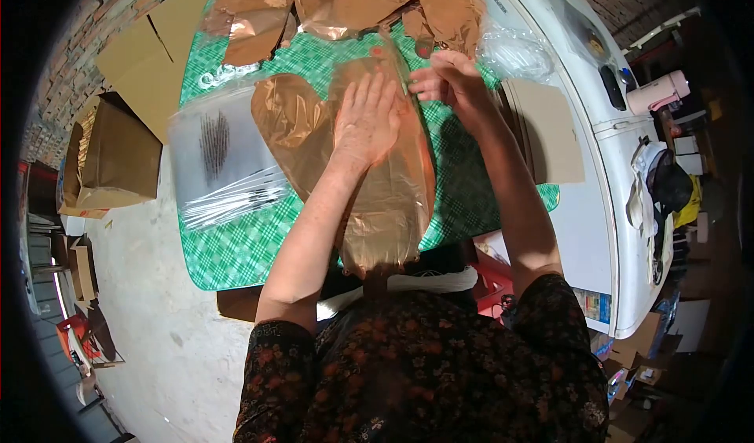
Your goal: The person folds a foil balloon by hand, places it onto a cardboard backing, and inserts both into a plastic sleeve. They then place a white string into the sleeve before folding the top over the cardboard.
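A flat, copper-coloured foil balloon lies uninflated on the green checked tablecloth, its lower end hanging at the table's near edge. My left hand rests palm down on its upper part, fingers stretched out. Just right of the balloon's upper edge, my right hand is raised with its fingers loosely bent and the thumb apart; I see nothing held in it. Under my left forearm, a rounded lobe of foil spreads to the left. More copper foil balloons are heaped at the far edge.
Left on the table lies a stack of clear plastic bags. At right are cardboard sheets and a crumpled clear bag, beside a white appliance with a pink flask. An open cardboard box stands left on the floor.
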Tool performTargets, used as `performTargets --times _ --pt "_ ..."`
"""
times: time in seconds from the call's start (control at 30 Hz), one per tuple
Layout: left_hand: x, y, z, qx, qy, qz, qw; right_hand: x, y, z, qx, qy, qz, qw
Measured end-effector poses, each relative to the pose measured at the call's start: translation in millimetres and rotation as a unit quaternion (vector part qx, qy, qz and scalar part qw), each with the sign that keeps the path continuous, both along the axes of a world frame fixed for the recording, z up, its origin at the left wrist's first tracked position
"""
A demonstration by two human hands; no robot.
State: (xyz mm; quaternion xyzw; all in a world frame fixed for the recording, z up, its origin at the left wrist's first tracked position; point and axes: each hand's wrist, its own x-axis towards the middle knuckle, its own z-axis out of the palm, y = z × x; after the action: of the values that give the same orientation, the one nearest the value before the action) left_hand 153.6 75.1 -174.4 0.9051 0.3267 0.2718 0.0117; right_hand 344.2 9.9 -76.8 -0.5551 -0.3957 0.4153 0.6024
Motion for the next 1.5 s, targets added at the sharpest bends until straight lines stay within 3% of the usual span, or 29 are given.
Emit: performTargets --times 0.07,0.1,0.13,0.2,0.23,0.33,0.4,0.53,0.63,0.77,0.93,1.17,1.5 --pt "-1.0 -2.3 1.7 -0.006 0.052 0.003 0.999 9.3 1.9 -23.1 0.074 -0.043 -0.024 0.996" --pt "-3.2 -4.6 9.3 -0.018 0.094 0.006 0.995 36.2 2.0 -55.9 0.094 -0.261 -0.060 0.959" --pt "-4.7 -5.2 17.1 -0.030 0.135 0.010 0.990 46.6 -6.5 -69.2 0.087 -0.396 -0.063 0.912" --pt "-2.6 -5.6 28.8 -0.056 0.180 0.021 0.982 50.1 -28.0 -85.5 0.070 -0.638 -0.062 0.764" --pt "-2.2 -6.8 32.1 -0.070 0.204 0.025 0.976 46.9 -33.1 -92.1 0.106 -0.655 -0.058 0.746" --pt "-4.9 -11.0 37.8 -0.045 -0.055 -0.053 0.996 26.4 -47.0 -100.0 0.173 -0.694 -0.040 0.698" --pt "-4.9 -14.4 49.4 -0.078 -0.050 -0.045 0.995 4.5 -56.1 -90.7 0.162 -0.718 -0.019 0.676" --pt "0.1 -6.7 44.1 -0.148 0.023 -0.027 0.988 -22.9 -64.0 -79.6 0.100 -0.715 -0.005 0.692" --pt "-5.6 -2.0 13.4 0.041 0.024 -0.041 0.998 -34.8 -65.9 -75.9 0.071 -0.683 0.025 0.727" --pt "-4.5 4.1 12.2 -0.027 0.016 -0.051 0.998 -40.4 -63.4 -76.3 0.059 -0.654 0.040 0.753" --pt "-4.8 7.8 -1.9 0.022 0.052 -0.018 0.998 -39.5 -57.7 -74.4 0.059 -0.628 0.046 0.774" --pt "-2.5 4.5 10.4 -0.052 0.044 -0.046 0.997 -27.1 -40.0 -88.7 0.078 -0.570 0.018 0.818" --pt "-7.5 -1.0 20.5 -0.085 -0.017 -0.050 0.995 -32.1 -41.4 -72.4 0.039 -0.564 0.065 0.822"
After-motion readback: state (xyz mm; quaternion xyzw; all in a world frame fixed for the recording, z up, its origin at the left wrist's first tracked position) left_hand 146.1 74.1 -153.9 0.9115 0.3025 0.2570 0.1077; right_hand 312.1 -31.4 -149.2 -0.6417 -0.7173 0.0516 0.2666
